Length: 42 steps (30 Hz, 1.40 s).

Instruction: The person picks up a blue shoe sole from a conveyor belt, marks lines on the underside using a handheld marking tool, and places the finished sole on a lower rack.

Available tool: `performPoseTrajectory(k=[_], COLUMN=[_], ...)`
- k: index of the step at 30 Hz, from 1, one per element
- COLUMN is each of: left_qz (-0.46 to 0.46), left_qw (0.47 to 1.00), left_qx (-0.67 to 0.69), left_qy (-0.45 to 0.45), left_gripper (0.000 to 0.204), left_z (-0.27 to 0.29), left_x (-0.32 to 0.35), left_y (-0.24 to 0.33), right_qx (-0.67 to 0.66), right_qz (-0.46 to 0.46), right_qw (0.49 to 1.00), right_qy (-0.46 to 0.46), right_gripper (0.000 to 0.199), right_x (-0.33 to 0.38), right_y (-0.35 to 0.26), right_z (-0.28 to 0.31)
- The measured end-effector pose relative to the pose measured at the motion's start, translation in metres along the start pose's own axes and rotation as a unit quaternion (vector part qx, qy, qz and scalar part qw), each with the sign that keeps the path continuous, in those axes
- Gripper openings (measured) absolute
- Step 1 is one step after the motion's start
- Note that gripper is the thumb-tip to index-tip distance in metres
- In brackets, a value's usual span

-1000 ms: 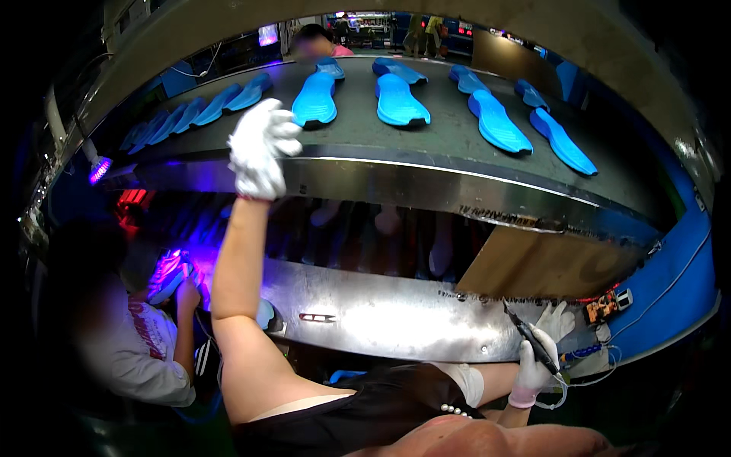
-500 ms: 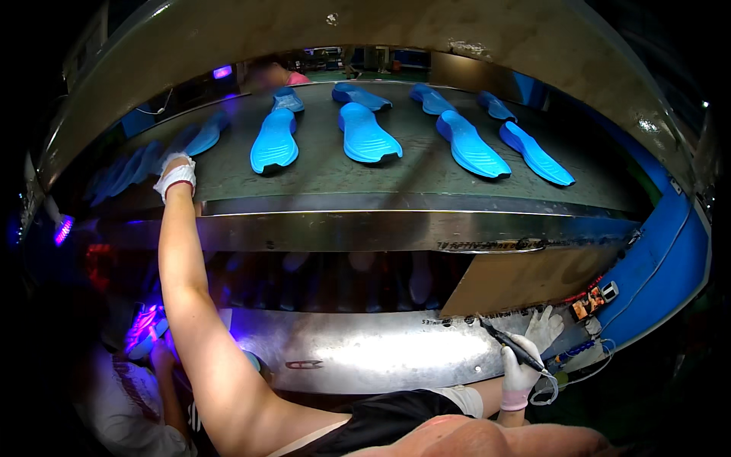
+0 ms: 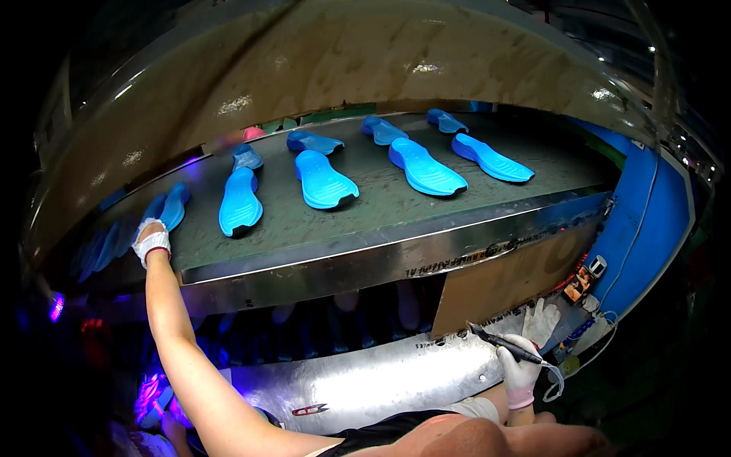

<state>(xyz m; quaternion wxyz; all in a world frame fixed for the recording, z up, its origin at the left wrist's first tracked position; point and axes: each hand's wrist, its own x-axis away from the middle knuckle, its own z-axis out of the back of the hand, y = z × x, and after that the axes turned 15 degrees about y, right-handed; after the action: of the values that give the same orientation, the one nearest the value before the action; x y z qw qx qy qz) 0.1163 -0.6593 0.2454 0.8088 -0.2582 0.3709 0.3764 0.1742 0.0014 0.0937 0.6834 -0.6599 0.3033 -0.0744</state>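
Note:
Several blue shoe soles (image 3: 325, 180) lie in pairs on a dark green belt (image 3: 293, 236). My left hand (image 3: 152, 241), in a white glove, reaches over the belt's left part, close beside a blue sole (image 3: 176, 204). Its fingers are hidden behind the back of the hand, so whether they grip a sole does not show. In a white glove too, my right hand (image 3: 521, 375) is closed round a black pen-shaped tool (image 3: 515, 346) with a clear tube at its rear end. The tool's tip points up and left over the metal shelf.
A shiny metal shelf (image 3: 343, 381) runs below the belt, carrying red-handled thread snips (image 3: 310, 410). A loose white glove (image 3: 541, 323) lies beyond my right hand. Cardboard (image 3: 495, 286) leans under the metal rail (image 3: 327, 276). A curved hood (image 3: 304, 68) arches overhead. Purple light glows lower left.
The whole view has tilted, so belt and soles now sit lower left. My left hand has reached slightly farther over the belt. My right hand still holds the pen-shaped tool.

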Motion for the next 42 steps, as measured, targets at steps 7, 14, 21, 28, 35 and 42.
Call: performPoseTrajectory(k=[7,14,21,28,35,42], left_qz=[0.255,0.108,-0.378,-0.344,0.29,0.26], left_qw=[0.72,0.61,0.423,0.288,0.161,-0.109], left_qx=[0.645,0.748,0.817,0.883,0.646,0.534], left_qy=[-0.015,0.237,0.1,-0.139,-0.688,-0.797], left_gripper=[0.019,0.015,0.015,0.023,0.07,0.081], left_z=[0.025,0.177,0.239,0.205,0.199,0.192], left_x=[0.007,0.107,0.277,0.459,0.463,0.481], left_y=[-0.004,0.129,0.212,0.334,0.336,0.379], right_qx=[-0.063,-0.099,-0.102,-0.119,-0.085,-0.02], right_qz=[-0.019,-0.084,-0.066,-0.127,-0.162,-0.19], right_qw=[0.997,0.978,0.97,0.945,0.959,0.965], right_qy=[0.046,0.161,0.209,0.278,0.219,0.182], right_gripper=[0.021,0.019,0.023,0.019,0.019,0.017], right_x=[-0.002,-0.016,-0.017,-0.011,-0.001,0.0], right_y=[0.014,0.045,0.04,0.06,0.08,0.116], right_z=[0.017,0.062,0.071,0.092,0.085,0.072])
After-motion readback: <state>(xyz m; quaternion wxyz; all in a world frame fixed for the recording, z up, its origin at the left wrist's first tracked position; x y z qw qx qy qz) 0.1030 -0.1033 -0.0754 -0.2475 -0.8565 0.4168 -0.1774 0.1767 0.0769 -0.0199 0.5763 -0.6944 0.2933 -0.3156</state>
